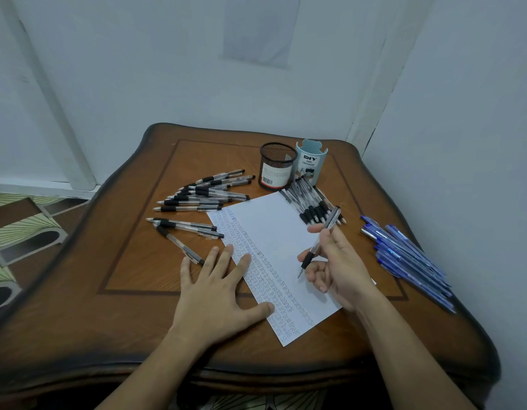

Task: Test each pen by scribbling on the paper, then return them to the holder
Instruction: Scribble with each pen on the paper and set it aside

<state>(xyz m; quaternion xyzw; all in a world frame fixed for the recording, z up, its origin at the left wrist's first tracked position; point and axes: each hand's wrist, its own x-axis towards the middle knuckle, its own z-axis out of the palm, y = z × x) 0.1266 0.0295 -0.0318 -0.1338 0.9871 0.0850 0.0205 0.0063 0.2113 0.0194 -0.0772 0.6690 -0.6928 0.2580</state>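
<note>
One pen [318, 245] is getting pinched in my right hand [334, 269], tip hovering — I'm guessing the scribble's next, left hand [218, 287] spread flat, pinning the paper [274, 232].

The mesh holder [277, 165] is open from above, though a blue organizer [311, 161] stands just beside it and a heap of black pens [312, 205] is piled before the two. Left of the paper [274, 232] the surface [123, 306] is strewn with loose pens [203, 193] — bare wood is found only toward the near-left corner. The right edge is taken by blue pens [410, 258], hard by a wall [463, 173].
</note>
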